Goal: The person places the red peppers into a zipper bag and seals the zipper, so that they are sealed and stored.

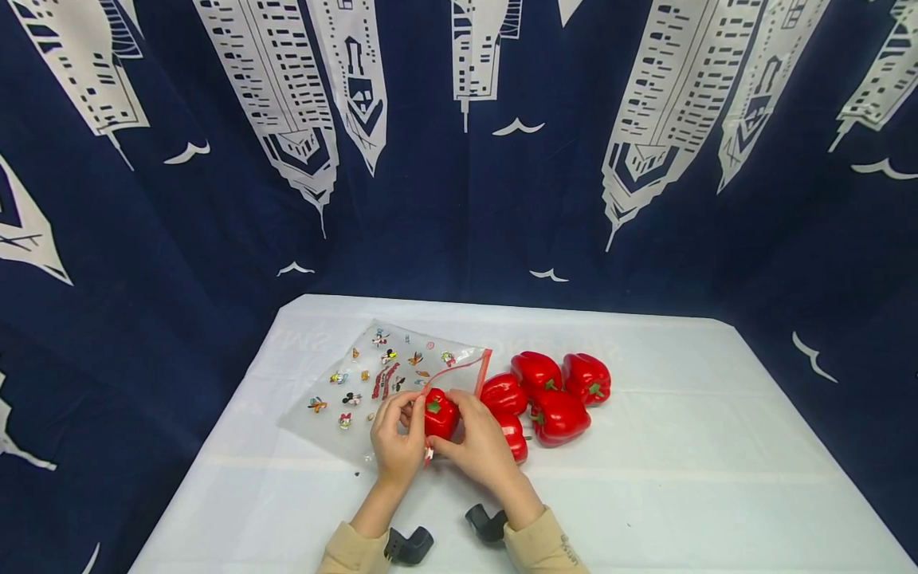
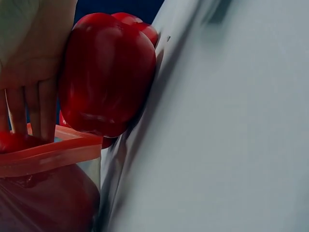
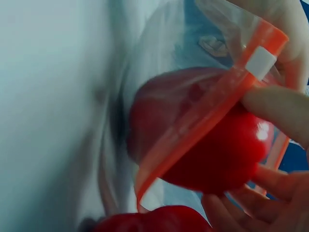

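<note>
Sleeves (image 1: 356, 552) are nearest; bag (image 1: 333, 408) is pinched by left hand (image 1: 398, 444), seemingly to stay open around pepper (image 1: 443, 419) gripped by right hand (image 1: 479, 442).

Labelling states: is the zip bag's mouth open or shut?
Open: in the right wrist view, a red bell pepper sits partway through the orange rim of the zip bag, part bare, part covered.

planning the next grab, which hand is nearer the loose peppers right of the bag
Right. The right hand is just beside the loose peppers; the left hand is farther left, at the bag.
</note>
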Demonstrator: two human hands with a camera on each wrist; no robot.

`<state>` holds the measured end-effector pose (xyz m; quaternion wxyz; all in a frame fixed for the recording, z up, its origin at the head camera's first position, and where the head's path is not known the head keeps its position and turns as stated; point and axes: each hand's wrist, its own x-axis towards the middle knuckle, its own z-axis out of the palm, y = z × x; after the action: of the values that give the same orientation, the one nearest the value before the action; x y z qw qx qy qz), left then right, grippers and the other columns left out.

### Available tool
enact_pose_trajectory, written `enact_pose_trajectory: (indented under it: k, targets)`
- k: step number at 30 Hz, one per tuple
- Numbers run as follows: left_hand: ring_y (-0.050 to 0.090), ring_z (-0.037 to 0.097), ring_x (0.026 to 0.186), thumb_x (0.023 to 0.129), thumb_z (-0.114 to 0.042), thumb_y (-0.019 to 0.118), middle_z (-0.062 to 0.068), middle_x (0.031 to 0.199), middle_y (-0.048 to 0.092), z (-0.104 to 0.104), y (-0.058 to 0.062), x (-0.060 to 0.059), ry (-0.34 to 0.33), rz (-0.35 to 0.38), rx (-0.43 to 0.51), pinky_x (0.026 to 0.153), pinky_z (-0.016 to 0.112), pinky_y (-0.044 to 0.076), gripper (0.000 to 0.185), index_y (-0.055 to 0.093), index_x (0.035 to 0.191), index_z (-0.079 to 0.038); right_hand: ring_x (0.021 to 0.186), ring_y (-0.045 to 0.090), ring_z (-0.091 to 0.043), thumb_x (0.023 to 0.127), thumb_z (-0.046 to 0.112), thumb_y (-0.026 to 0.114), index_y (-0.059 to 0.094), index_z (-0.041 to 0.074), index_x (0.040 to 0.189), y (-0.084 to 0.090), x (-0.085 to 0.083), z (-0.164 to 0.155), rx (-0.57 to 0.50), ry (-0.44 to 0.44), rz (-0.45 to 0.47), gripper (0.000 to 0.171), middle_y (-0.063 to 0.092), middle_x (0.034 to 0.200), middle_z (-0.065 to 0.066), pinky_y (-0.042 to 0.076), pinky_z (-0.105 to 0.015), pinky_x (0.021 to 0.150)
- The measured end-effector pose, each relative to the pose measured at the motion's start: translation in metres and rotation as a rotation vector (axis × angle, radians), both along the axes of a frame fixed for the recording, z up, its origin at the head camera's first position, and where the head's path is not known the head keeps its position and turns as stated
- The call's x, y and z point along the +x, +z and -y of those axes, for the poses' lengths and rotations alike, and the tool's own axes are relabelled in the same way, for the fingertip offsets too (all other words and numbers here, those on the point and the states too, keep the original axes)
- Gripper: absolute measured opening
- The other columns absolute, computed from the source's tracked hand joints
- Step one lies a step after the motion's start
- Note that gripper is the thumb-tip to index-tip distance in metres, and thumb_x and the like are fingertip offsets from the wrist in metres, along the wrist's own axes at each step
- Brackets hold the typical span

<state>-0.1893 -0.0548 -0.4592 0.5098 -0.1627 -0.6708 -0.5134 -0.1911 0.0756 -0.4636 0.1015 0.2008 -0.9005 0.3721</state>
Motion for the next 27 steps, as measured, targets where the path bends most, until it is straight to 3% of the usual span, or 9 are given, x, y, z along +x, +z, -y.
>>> enact_pose_trajectory:
  k: [6, 13, 19, 27]
  targets:
    - [0.048, 0.019, 0.057, 0.068, 0.023, 0.066, 0.018, 0.077, 0.061, 0.001, -0.01, -0.007, 0.002, -0.024, -0.008, 0.051, 0.016, 0.039, 0.021, 0.063, 0.083, 0.01, 0.101, 0.056, -0.019, 0.08, 0.021, 0.072, 0.049, 0.005, 0.133, 0.001, -0.002, -0.006, -0.026, 0.107, 0.034, 0.061, 0.05, 0.131, -0.007, 0.052, -0.032, 0.079]
    - [0.05, 0.017, 0.061, 0.069, 0.017, 0.07, 0.015, 0.084, 0.065, 0.004, -0.032, -0.018, 0.002, -0.023, -0.022, 0.052, 0.016, 0.041, 0.023, 0.067, 0.088, 0.004, 0.105, 0.057, -0.021, 0.08, 0.02, 0.074, 0.051, 0.008, 0.133, -0.001, -0.003, -0.004, -0.044, 0.126, 0.004, 0.059, 0.052, 0.132, -0.006, 0.051, -0.036, 0.084]
    - [0.055, 0.021, 0.069, 0.07, 0.012, 0.073, 0.012, 0.088, 0.068, 0.004, -0.033, -0.017, 0.043, -0.02, -0.037, 0.064, 0.024, 0.042, 0.024, 0.069, 0.09, 0.0, 0.107, 0.057, -0.02, 0.078, 0.02, 0.076, 0.053, 0.01, 0.132, -0.003, -0.003, -0.003, -0.041, 0.121, -0.015, 0.06, 0.054, 0.131, -0.005, 0.051, -0.035, 0.083]
    - [0.055, 0.022, 0.066, 0.069, 0.01, 0.073, 0.011, 0.086, 0.068, 0.004, -0.032, -0.018, 0.065, -0.039, -0.041, 0.065, 0.028, 0.04, 0.023, 0.069, 0.088, -0.001, 0.105, 0.058, -0.024, 0.08, 0.017, 0.074, 0.055, 0.007, 0.127, -0.003, -0.003, -0.003, -0.091, 0.133, 0.029, 0.052, 0.056, 0.125, -0.006, 0.05, -0.038, 0.084]
